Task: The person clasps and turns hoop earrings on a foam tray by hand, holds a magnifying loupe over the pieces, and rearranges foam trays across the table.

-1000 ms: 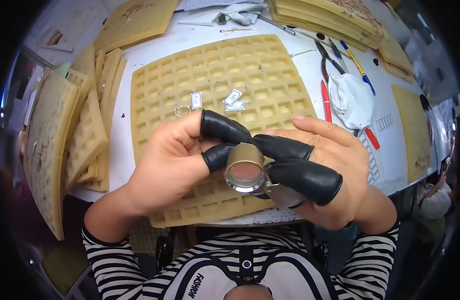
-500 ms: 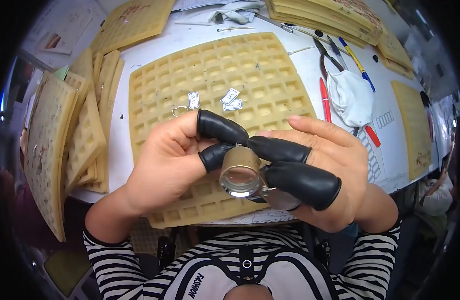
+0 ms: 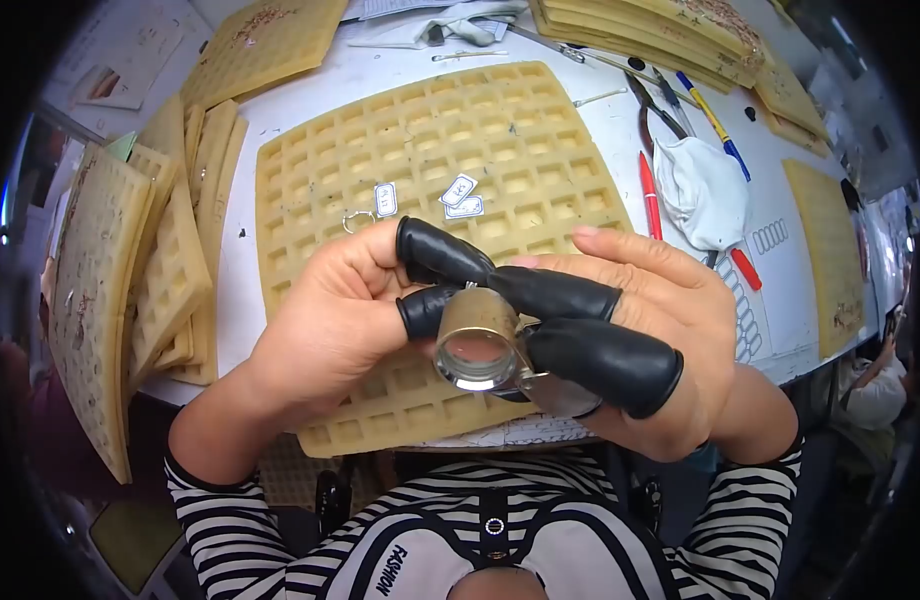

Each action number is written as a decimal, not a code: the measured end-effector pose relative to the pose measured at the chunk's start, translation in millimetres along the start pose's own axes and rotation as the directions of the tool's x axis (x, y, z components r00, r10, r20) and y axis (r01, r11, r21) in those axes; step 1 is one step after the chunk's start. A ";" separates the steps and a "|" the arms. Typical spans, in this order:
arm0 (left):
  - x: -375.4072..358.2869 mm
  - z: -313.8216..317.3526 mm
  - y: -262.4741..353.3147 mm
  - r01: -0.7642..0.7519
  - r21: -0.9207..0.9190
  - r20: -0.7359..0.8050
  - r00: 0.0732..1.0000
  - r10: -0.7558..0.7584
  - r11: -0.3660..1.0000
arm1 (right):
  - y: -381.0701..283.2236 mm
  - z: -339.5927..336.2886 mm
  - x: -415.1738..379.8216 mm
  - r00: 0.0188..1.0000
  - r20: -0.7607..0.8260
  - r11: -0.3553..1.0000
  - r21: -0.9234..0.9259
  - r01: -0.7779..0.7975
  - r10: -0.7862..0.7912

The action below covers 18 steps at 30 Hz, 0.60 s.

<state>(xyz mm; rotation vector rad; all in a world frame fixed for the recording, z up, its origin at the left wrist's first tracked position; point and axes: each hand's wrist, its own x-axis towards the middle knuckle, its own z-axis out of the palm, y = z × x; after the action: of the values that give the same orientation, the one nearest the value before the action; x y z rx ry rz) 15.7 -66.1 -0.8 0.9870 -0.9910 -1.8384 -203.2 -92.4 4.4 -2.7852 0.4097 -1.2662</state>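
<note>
My right hand (image 3: 670, 310), with black finger cots on thumb and forefinger, grips a folding jeweller's loupe (image 3: 476, 340) by its metal cover. The round lens is tilted up towards me. Beside it my left hand (image 3: 330, 310), also in black finger cots, is closed in a pinch. A tiny silvery piece (image 3: 473, 286) shows at its fingertips just behind the loupe; most of it is hidden. Both hands are over a yellowish tray with square pockets (image 3: 400, 130). Beyond my left hand lie a thin silver ring (image 3: 358, 221) and several small paper tags (image 3: 385, 199).
More pocketed trays stand stacked at left (image 3: 100, 270) and back right (image 3: 660, 40). To the right lie a red pen (image 3: 650, 195), pliers (image 3: 645, 105), a blue-yellow pen (image 3: 715, 125) and a white cloth pouch (image 3: 698, 195). Cotton swabs (image 3: 470, 55) lie behind the tray.
The loupe has shifted slightly to the left and up, and its lens has tilted a little. Both hands keep nearly the same places.
</note>
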 end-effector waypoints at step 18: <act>0.9 -1.4 -2.2 -0.061 -0.050 0.046 0.997 0.063 0.997 | 1.2 3.1 -0.1 0.999 -0.037 1.000 0.014 0.023 -0.022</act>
<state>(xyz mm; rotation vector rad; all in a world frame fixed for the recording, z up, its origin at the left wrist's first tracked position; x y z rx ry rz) 16.0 -66.4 -3.5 0.8774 -0.9895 -1.8330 -201.2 -93.7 2.1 -2.7667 0.3709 -1.3213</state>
